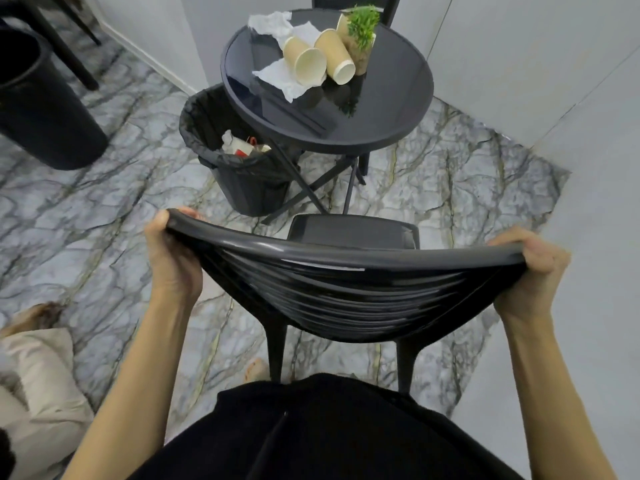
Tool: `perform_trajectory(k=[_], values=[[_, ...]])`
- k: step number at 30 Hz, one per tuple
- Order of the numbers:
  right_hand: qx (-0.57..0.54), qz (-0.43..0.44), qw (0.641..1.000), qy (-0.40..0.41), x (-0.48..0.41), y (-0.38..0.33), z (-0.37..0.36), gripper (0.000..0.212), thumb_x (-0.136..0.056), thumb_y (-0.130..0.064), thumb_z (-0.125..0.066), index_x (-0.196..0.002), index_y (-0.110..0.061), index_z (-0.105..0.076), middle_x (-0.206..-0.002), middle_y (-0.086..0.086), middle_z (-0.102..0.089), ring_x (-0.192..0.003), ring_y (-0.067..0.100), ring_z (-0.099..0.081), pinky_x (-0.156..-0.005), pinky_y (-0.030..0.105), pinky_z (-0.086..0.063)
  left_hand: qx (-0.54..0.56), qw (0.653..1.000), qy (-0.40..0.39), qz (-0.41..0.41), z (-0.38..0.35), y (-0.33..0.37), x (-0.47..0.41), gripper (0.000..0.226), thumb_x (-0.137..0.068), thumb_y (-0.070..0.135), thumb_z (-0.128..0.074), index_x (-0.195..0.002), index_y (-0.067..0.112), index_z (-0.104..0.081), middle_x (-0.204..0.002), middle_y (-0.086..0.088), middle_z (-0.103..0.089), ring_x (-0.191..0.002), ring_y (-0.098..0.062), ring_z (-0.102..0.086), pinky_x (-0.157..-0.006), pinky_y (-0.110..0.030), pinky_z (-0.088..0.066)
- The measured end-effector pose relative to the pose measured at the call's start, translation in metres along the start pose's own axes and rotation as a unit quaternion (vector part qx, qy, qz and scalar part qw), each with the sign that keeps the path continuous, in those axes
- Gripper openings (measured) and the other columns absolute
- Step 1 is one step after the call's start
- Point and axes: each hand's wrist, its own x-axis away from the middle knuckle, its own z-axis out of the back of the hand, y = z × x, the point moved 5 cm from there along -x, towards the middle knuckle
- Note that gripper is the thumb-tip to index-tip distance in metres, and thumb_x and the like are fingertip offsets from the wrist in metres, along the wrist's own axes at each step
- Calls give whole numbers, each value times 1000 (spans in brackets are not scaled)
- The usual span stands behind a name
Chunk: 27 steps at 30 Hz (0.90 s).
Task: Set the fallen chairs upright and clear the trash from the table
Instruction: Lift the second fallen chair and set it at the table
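A black plastic chair [346, 289] stands upright right in front of me, its seat facing the round black table [391, 109]. My left hand [173, 251] grips the left end of its curved backrest, and my right hand [530, 268] grips the right end. On the table lie two tipped tan paper cups [306, 60] [336, 57] and crumpled white napkins [277, 76] [270, 24]. A second black chair [353, 1] stands behind the table, mostly hidden.
A small green potted plant [362, 32] sits on the table by the cups. A black lined trash bin [239, 171] holding some rubbish stands left of the table. A larger dark bin [38, 105] is at far left. Grey walls close in on the right.
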Motion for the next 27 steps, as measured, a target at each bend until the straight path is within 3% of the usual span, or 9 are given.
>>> perform_trajectory(k=[1,3,9,13,18,20,24,27], values=[[30,41,998,22,10,3,-3,26,-68,-44,-54,-49,-31,-67,-45,-18,-59,-44,-2,-46,-46,21,-30,-9,1000,3,-2,5,7,-6,36,-52,49,-52,-67,16,-55,-54,12,-59,-56,-5,-54,-54,-16,-43],[38,15,999,33,3,7,-15,29,-65,-37,-45,-47,-30,-67,-44,-16,-58,-44,1,-46,-46,26,-28,-9,1000,10,-3,15,19,-23,33,-52,49,-52,-64,18,-57,-56,12,-59,-59,-5,-52,-56,-17,-41],[27,33,998,45,-8,27,-51,33,-65,-38,-42,-46,-30,-67,-44,-13,-60,-43,5,-47,-45,36,-24,-23,1000,-1,-17,31,40,-59,31,-53,47,-52,-65,18,-56,-57,10,-57,-63,-9,-50,-57,-16,-43],[30,2,996,83,-22,41,-71,37,-71,-33,-41,-45,-31,-67,-43,-13,-61,-42,2,-52,-44,24,-37,-37,999,-3,-25,36,49,-84,28,-54,46,-50,-61,20,-58,-63,7,-52,-63,-10,-46,-58,-21,-38],[62,34,995,76,-43,50,-88,33,-64,-41,-39,-46,-32,-65,-42,-12,-57,-49,21,-42,-48,47,-21,-28,999,-26,-38,32,56,-117,28,-53,42,-50,-64,17,-56,-66,4,-51,-60,-7,-48,-54,-16,-40],[67,24,995,75,-48,59,-91,31,-65,-44,-42,-46,-32,-64,-42,-13,-55,-52,24,-38,-49,49,-17,-25,998,-32,-42,30,55,-127,28,-53,41,-51,-64,16,-56,-66,3,-50,-59,-7,-48,-53,-16,-41],[90,10,993,73,-46,81,-94,32,-67,-49,-44,-46,-32,-62,-44,-15,-55,-50,17,-40,-50,49,-19,-24,999,-24,-37,39,41,-140,21,-53,38,-52,-58,20,-62,-67,4,-53,-63,-8,-48,-58,-18,-40],[65,-5,994,83,-34,89,-84,37,-67,-58,-49,-46,-31,-63,-44,-15,-58,-44,4,-46,-46,28,-31,-60,996,-65,-32,37,29,-140,20,-58,38,-53,-64,22,-62,-73,4,-52,-70,-9,-48,-66,-22,-38]])
